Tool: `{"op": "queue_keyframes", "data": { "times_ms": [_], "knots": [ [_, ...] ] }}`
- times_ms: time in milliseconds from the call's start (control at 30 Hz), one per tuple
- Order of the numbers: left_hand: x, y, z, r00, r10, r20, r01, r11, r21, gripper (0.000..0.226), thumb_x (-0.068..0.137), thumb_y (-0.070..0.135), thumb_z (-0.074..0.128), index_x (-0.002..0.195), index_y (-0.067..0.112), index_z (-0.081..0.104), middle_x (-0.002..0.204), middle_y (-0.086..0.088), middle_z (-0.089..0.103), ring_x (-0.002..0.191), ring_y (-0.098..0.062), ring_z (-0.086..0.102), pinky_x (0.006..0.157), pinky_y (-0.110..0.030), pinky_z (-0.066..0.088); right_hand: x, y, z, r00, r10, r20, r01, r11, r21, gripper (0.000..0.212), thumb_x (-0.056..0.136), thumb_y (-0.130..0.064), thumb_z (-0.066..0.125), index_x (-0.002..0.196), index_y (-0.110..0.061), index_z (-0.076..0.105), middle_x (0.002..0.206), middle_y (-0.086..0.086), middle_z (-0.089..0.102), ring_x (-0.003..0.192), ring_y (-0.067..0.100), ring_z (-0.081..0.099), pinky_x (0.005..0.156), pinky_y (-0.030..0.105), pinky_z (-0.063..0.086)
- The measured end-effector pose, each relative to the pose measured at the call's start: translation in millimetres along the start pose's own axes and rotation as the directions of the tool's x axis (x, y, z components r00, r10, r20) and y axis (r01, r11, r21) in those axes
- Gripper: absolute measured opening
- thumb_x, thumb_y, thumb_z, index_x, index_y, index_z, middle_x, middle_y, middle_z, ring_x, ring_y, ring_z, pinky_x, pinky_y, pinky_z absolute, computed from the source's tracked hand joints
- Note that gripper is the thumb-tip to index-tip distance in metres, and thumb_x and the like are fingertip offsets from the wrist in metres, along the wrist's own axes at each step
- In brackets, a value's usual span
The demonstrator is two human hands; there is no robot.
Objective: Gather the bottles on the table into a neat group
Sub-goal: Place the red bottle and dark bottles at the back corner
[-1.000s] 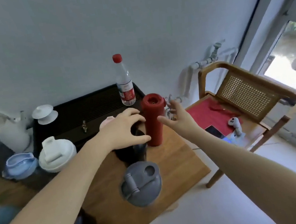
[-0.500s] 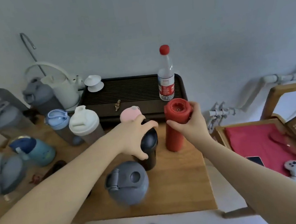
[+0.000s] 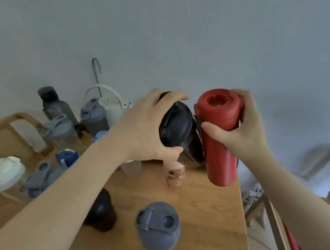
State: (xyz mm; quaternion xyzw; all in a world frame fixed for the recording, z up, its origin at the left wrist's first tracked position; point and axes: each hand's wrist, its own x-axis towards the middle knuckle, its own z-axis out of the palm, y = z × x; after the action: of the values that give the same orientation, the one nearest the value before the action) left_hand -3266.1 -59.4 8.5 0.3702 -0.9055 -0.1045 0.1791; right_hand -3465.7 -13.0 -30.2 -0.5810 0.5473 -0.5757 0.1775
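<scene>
Head view: red bottle (image 3: 219, 151) gripped in right hand (image 3: 240, 135), black bottle (image 3: 182, 130) gripped in left hand (image 3: 149, 129), both lifted above desk (image 3: 211, 214), touching side by side. Grey bottle (image 3: 158, 226) stands near front edge.

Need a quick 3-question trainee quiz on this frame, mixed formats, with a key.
1. True or false: the left hand holds the red bottle.
2. The black-lidded bottle is: A) upright on the table B) tilted in a grip C) lying flat.
3. Fill in: the nearest bottle standing on the table, at the front edge, has a ____ lid.

Key: 1 false, the right hand holds it; 2 B; 3 grey.
</scene>
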Motion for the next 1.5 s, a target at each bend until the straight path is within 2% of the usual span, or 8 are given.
{"op": "queue_keyframes", "data": {
  "times_ms": [100,233,533,700,833,1067,1267,1500],
  "knots": [
    [-19.9,-19.8,-41.6,0.998,-0.002,-0.062,0.006,0.998,0.069,0.089,0.057,0.047,0.071,0.131,0.042,0.023,0.128,0.009,0.036,0.109,-0.012,0.043,0.083,-0.027,0.042,12.4,-37.7,31.0,0.997,-0.075,0.029,0.073,0.996,0.059,0.055,0.051,-0.046,0.071,0.097,-0.045,0.042,0.095,-0.021,0.06,0.085,-0.005,0.062,0.074,0.014,0.05],
    [-58.6,-70.4,-91.8,0.994,-0.036,-0.103,0.044,0.996,0.071,0.085,0.054,0.044,0.068,0.128,0.043,0.026,0.125,0.007,0.041,0.11,-0.015,0.046,0.09,-0.038,0.047,23.3,-83.4,97.6,0.987,-0.149,0.053,0.137,0.974,0.182,0.047,0.059,-0.034,0.075,0.097,-0.037,0.047,0.097,-0.017,0.064,0.092,0.004,0.065,0.079,0.03,0.055],
    [-117.8,-201.6,-182.7,0.999,-0.032,-0.04,0.039,0.986,0.162,0.083,0.057,0.041,0.074,0.128,0.038,0.031,0.122,0.001,0.045,0.105,-0.02,0.049,0.083,-0.03,0.042,35.9,-135.3,270.2,0.995,-0.1,0.002,0.096,0.958,0.27,0.043,0.063,-0.027,0.075,0.097,-0.032,0.05,0.101,-0.009,0.064,0.092,0.005,0.065,0.08,0.028,0.055],
    [-118.5,-261.4,-217.0,0.997,-0.056,-0.049,0.062,0.989,0.136,0.08,0.061,0.039,0.075,0.128,0.035,0.032,0.125,-0.002,0.044,0.106,-0.024,0.049,0.083,-0.032,0.042,56.8,-149.9,315.3,0.999,-0.043,-0.024,0.047,0.976,0.214,0.05,0.062,-0.03,0.077,0.104,-0.023,0.051,0.105,-0.003,0.065,0.095,0.01,0.065,0.086,0.037,0.056],
    [-111.4,-306.3,-235.7,0.992,-0.089,-0.085,0.099,0.987,0.126,0.079,0.063,0.036,0.075,0.129,0.035,0.032,0.126,-0.002,0.043,0.108,-0.024,0.047,0.084,-0.035,0.043,81.9,-152.3,341.9,0.997,-0.073,0.003,0.072,0.99,0.124,0.05,0.065,-0.025,0.081,0.104,-0.024,0.05,0.094,-0.013,0.061,0.088,0.005,0.062,0.083,0.033,0.054],
    [-103.0,-388.0,-205.2,0.978,-0.198,0.07,0.184,0.968,0.17,0.084,0.057,0.045,0.069,0.13,0.036,0.029,0.122,-0.001,0.044,0.106,-0.026,0.05,0.087,-0.044,0.049,130.0,-130.3,393.9,0.999,-0.041,0.032,0.038,0.994,0.102,0.045,0.069,-0.019,0.079,0.103,-0.022,0.05,0.092,-0.014,0.06,0.084,0.004,0.06,0.078,0.03,0.053],
    [-93.6,-452.8,-156.5,0.958,-0.207,0.201,0.157,0.959,0.238,0.084,0.067,0.043,0.07,0.136,0.035,0.022,0.131,-0.002,0.039,0.111,-0.025,0.047,0.076,-0.034,0.046,154.3,-112.9,439.1,0.996,-0.043,0.074,0.037,0.996,0.078,0.051,0.061,-0.029,0.079,0.102,-0.025,0.049,0.094,-0.015,0.06,0.089,0.01,0.063,0.078,0.031,0.054],
    [-75.1,-517.5,-89.7,0.93,-0.093,0.355,0.047,0.989,0.138,0.086,0.067,0.044,0.069,0.137,0.034,0.02,0.135,-0.002,0.035,0.116,-0.025,0.044,0.076,-0.029,0.042,165.9,-105.4,474.6,0.986,0.015,-0.165,0.021,0.976,0.215,0.055,0.059,-0.036,0.073,0.107,-0.018,0.054,0.109,0.002,0.066,0.096,0.011,0.065,0.075,0.022,0.053]
  ]
}}
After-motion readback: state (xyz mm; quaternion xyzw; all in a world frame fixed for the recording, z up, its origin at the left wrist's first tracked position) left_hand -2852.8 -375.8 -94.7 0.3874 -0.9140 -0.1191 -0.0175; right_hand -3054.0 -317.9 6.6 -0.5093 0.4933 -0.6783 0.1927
